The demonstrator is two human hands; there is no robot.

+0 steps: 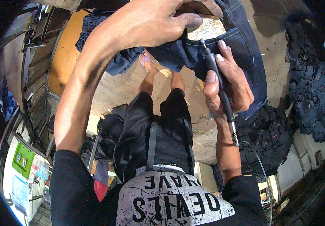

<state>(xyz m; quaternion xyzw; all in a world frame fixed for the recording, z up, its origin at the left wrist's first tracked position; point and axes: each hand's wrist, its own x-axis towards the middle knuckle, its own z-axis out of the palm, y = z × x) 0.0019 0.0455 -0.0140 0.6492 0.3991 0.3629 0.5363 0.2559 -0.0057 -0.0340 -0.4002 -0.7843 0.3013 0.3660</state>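
Note:
My right hand (pixel 230 81) is closed around a slim black pen-type rotary tool (pixel 222 84). Its metal tip points up and away, at the stitched edge of an opening in a dark blue denim garment (pixel 251 56). A bright, rough-grained board-like surface (pixel 207 29) shows through that opening. My left hand (pixel 158 22) reaches across the top, its thumb over the opening and another finger curled at the denim's edge; it appears to grip the garment. The top edge of the picture cuts off part of this hand. A spring-like sleeve forms the tool's lower end.
Dark cloth is heaped in a pile (pixel 264 139) at my right, with another tall stack (pixel 309 83) beyond. A thin cable (pixel 260 162) runs down beside my right arm. On the left stand an orange-brown wooden panel (pixel 66 56) and a green container (pixel 23 160).

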